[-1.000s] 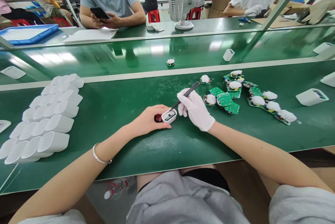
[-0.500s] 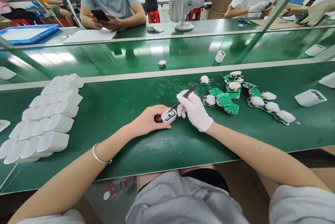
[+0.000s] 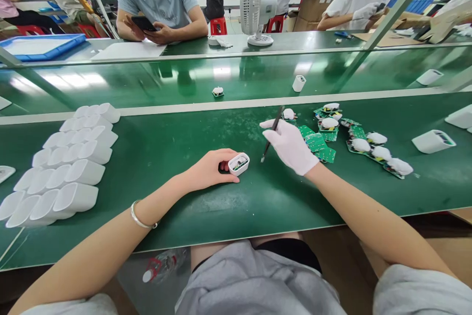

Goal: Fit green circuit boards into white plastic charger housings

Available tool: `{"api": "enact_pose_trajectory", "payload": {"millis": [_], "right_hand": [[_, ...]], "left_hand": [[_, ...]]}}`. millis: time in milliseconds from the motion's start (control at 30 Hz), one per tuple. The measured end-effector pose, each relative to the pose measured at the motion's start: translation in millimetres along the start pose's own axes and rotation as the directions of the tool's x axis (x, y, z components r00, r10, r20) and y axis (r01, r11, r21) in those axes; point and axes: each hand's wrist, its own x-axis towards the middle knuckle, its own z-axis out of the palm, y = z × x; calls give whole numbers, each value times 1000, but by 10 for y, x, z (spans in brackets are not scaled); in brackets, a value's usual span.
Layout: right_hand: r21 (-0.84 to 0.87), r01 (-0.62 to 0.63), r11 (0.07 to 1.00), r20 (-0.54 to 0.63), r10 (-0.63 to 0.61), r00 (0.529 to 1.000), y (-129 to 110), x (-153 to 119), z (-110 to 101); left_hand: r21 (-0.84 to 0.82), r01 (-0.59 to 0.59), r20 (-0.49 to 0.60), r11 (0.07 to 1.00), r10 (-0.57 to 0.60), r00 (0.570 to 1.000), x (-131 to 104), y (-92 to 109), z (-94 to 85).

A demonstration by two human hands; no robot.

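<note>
My bare left hand point(image 3: 212, 170) grips a white oval plastic housing point(image 3: 239, 164) on the green bench, its opening facing up toward me. Inside the housing, part of a green circuit board shows. To the right, my white-gloved right hand point(image 3: 289, 145) is closed around dark tweezers point(image 3: 272, 133), their tip pointing down, apart from the housing. Just beyond that hand lie loose green circuit boards point(image 3: 319, 145) with white-topped parts, one small board point(image 3: 288, 114) by the fingers.
Rows of empty white housings point(image 3: 75, 167) stand at left. More circuit boards point(image 3: 379, 150) and a filled housing point(image 3: 433, 141) lie at right. Behind a pale strip, a board point(image 3: 218, 92) and a housing point(image 3: 299, 83) sit on the green belt. A fan point(image 3: 254, 8) and co-workers are opposite.
My right hand has drawn the tweezers out of the housing and moved right, toward the loose boards. My left hand stays on the housing. The items on the belt have shifted left.
</note>
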Motion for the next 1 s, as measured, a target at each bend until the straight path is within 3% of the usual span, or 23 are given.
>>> {"api": "enact_pose_trajectory", "payload": {"millis": [33, 100, 167, 233, 300, 333, 367, 400, 467, 500, 567, 667, 767, 833, 933, 1000], "right_hand": [[-227, -4, 974, 13, 7, 1000, 5, -3, -34], [-571, 3, 821, -7, -8, 1000, -11, -53, -58], [-663, 111, 741, 5, -144, 990, -55, -139, -28], [-577, 365, 731, 139, -352, 926, -99, -221, 36], [-338, 608, 718, 372, -492, 787, -111, -274, 117], [-203, 647, 735, 461, -512, 725, -100, -287, 160], [-89, 625, 775, 507, -505, 698, -82, -292, 200], [3, 554, 832, 512, -477, 714, -58, -291, 234], [164, 317, 934, 431, -357, 829, -14, -277, 277], [255, 173, 951, 377, -263, 888, -1, -264, 283], [448, -104, 888, 344, -64, 937, 2, -228, 267], [635, -405, 658, 437, 127, 890, -41, -157, 209], [714, -552, 431, 509, 222, 831, -108, -97, 150], [710, -616, 342, 552, 273, 788, -154, -79, 111], [668, -674, 317, 604, 299, 739, -193, -80, 59], [657, -676, 333, 619, 274, 736, -184, -82, 39]], "left_hand": [[7, -4, 7, 1000, 4, 1000, -3, -6, -14], [15, -17, 22, 1000, 17, 1000, -13, -18, -57], [18, -34, 42, 999, 33, 999, -27, -30, -112], [38, -35, 38, 999, 33, 999, -37, -51, -167], [78, 3, -25, 997, -1, 1000, -37, -89, -211], [93, 34, -73, 995, -27, 997, -32, -114, -227], [102, 67, -124, 993, -54, 991, -26, -141, -239], [100, 98, -169, 990, -80, 982, -18, -167, -248], [82, 142, -234, 986, -120, 965, 1, -208, -255], [76, 161, -253, 984, -137, 958, 12, -220, -256], [89, 201, -284, 976, -169, 944, 40, -233, -262], [212, 251, -350, 944, -167, 922, 124, -280, -316], [397, 327, -458, 858, -124, 880, 298, -437, -476], [451, 463, -589, 763, -136, 797, 462, -602, -650], [312, 686, -793, 657, -217, 568, 731, -873, -968], [211, 739, -839, 640, -270, 474, 896, -1037, -1173]]}}
